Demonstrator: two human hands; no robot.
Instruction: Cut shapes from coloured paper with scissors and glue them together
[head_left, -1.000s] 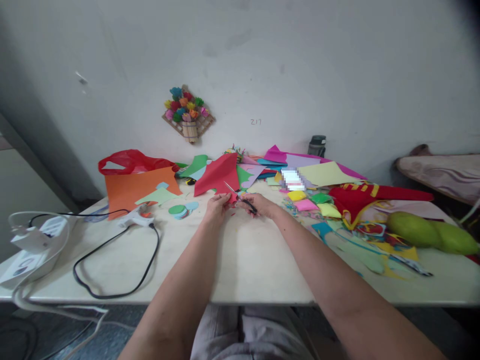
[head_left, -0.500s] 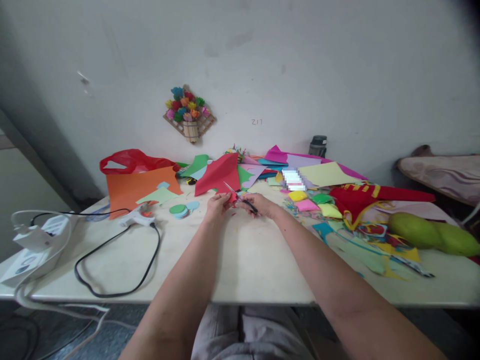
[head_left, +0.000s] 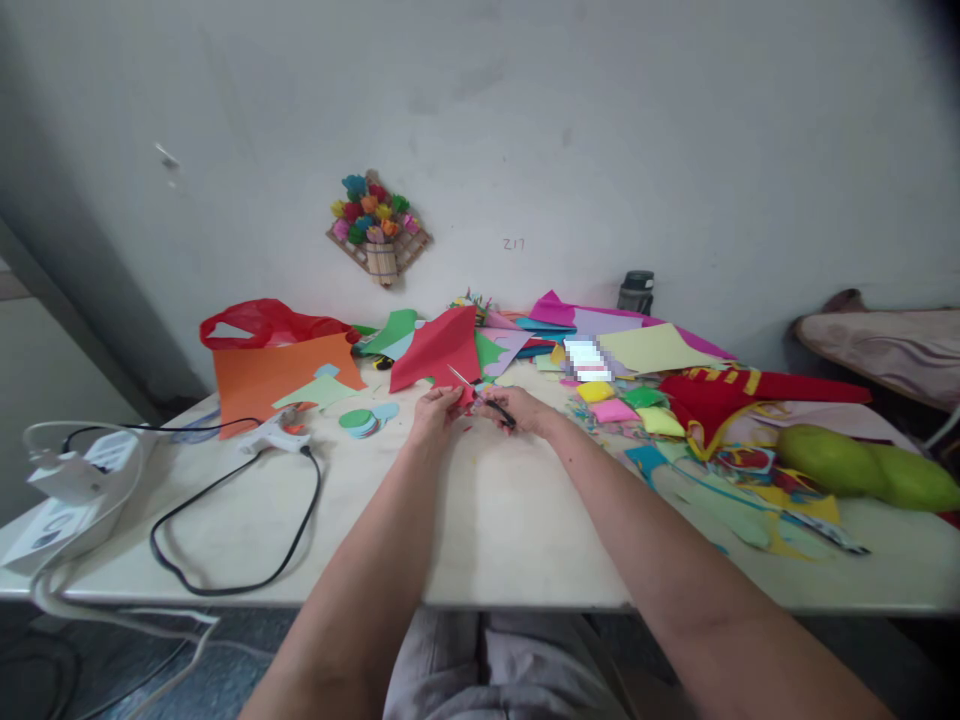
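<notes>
Far left of the large red sheet, a white power strip is noted. Nearer to the sheet, also on its left, an orange sheet is laid down, with a red plastic bag bunched at its back edge. Left of the red sheet and nearer the viewer, a white corded tool and a stack of green and blue paper discs are placed.

Just in front of the red sheet, a small red piece is pinched between the thumb and fingers of the left hand. Beside it, at the sheet's front right, scissors are gripped by their black handles in the right hand; their blades are pointed toward the sheet, and whether these are parted cannot be told.

Right of the sheet, small coloured packets are grouped. Farther right of it, red cloth with yellow markings and green fruit are observed.
</notes>
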